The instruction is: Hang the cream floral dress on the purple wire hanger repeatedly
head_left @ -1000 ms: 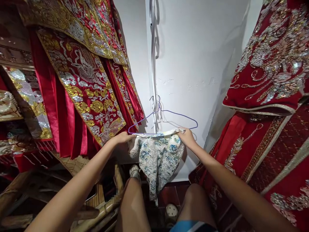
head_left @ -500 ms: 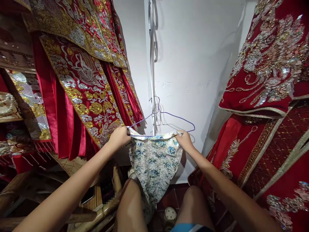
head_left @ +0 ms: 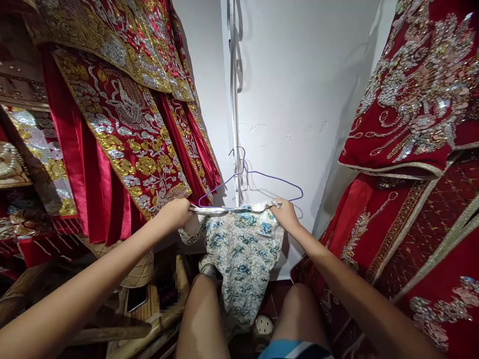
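A white cloth garment (head_left: 243, 254) with blue and green swirl print hangs between my hands, its top edge stretched taut. My left hand (head_left: 178, 214) is closed on the left end of that edge, and my right hand (head_left: 285, 214) grips the right end. Just behind the edge is a thin purple wire hanger (head_left: 275, 176), its hook up by a white vertical pole. Its lower bar runs along the garment's top, partly hidden by the cloth. The right end of the hanger sticks out past my right hand. The lower cloth drops between my knees.
Red gowns with gold and silver embroidery (head_left: 127, 109) hang at the left, and a beaded red gown (head_left: 411, 114) at the right. The white pole (head_left: 233, 99) stands against a white wall (head_left: 299, 75). Bamboo furniture (head_left: 160, 329) with a phone (head_left: 136, 298) is at lower left.
My left hand has moved left and slightly down, off the hanger's left end, drawing the garment's edge out. The hanger's left corner now shows. My right hand has barely moved.
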Demonstrator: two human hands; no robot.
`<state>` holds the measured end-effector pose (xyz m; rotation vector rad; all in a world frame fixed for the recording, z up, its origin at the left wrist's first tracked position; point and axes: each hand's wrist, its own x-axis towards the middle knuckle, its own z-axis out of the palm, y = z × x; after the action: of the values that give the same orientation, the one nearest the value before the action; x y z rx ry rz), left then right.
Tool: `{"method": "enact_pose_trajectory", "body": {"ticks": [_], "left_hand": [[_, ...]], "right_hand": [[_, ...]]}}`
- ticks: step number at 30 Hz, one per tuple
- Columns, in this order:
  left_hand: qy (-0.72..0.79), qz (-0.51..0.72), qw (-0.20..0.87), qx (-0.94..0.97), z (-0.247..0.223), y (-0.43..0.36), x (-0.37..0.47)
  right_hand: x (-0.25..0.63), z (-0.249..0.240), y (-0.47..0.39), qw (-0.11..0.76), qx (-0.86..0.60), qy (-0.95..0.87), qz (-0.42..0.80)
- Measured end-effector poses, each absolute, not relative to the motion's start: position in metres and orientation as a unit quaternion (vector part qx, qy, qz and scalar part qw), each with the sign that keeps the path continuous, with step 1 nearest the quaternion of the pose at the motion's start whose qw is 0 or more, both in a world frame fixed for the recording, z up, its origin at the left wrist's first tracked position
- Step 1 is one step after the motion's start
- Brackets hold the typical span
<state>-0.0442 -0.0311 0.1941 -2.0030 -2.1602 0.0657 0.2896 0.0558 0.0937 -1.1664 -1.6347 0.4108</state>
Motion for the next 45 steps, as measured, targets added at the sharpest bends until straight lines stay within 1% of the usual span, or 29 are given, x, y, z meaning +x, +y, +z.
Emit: {"method": "enact_pose_trajectory", "body": {"ticks": [3,7,10,13,17,19,23,26,28,30,33,37,40,42,43,45], "left_hand": [[-0.739,-0.015,0.089,-0.668,0.201,-0.023,-0.046],[-0.748,-0.009,0.017,-0.664,0.201,-0.008,-0.047],[-0.748,-0.020,-0.008,-0.664,0.192,0.003,-0.049],[-0.742,-0.049,-0.001,-0.668,0.185,0.012,-0.054],[-0.715,-0.109,0.039,-0.689,0.187,0.017,-0.050],[-0.667,-0.163,0.062,-0.725,0.189,0.018,-0.042],[-0.519,-0.337,0.077,-0.782,0.188,0.022,-0.028],[-0.507,-0.412,0.076,-0.753,0.182,0.025,-0.026],[-0.523,-0.411,0.081,-0.742,0.179,0.026,-0.027],[-0.548,-0.374,0.093,-0.743,0.177,0.024,-0.027],[-0.572,-0.324,0.108,-0.746,0.175,0.019,-0.023],[-0.597,-0.309,0.119,-0.731,0.180,0.015,-0.022],[-0.632,-0.339,0.128,-0.685,0.186,0.013,-0.035],[-0.640,-0.371,0.114,-0.664,0.188,0.012,-0.046],[-0.637,-0.378,0.101,-0.665,0.186,0.011,-0.051],[-0.617,-0.379,0.067,-0.687,0.180,0.010,-0.053]], "right_hand": [[0.291,0.095,0.056,0.528,-0.479,-0.681,0.169],[0.289,0.095,0.053,0.535,-0.470,-0.678,0.181],[0.286,0.093,0.051,0.536,-0.461,-0.680,0.194],[0.286,0.092,0.050,0.537,-0.460,-0.679,0.197],[0.284,0.091,0.048,0.541,-0.460,-0.675,0.201],[0.281,0.090,0.046,0.539,-0.460,-0.673,0.210],[0.273,0.089,0.040,0.531,-0.459,-0.670,0.239],[0.274,0.090,0.036,0.529,-0.456,-0.677,0.233],[0.282,0.092,0.033,0.535,-0.471,-0.672,0.200],[0.294,0.097,0.035,0.556,-0.489,-0.653,0.159],[0.313,0.106,0.047,0.580,-0.493,-0.632,0.147],[0.330,0.124,0.072,0.532,-0.494,-0.663,0.184],[0.341,0.139,0.078,0.497,-0.496,-0.679,0.212],[0.346,0.148,0.073,0.485,-0.469,-0.682,0.283],[0.346,0.151,0.068,0.496,-0.444,-0.667,0.334],[0.341,0.152,0.056,0.560,-0.381,-0.609,0.414]]}}
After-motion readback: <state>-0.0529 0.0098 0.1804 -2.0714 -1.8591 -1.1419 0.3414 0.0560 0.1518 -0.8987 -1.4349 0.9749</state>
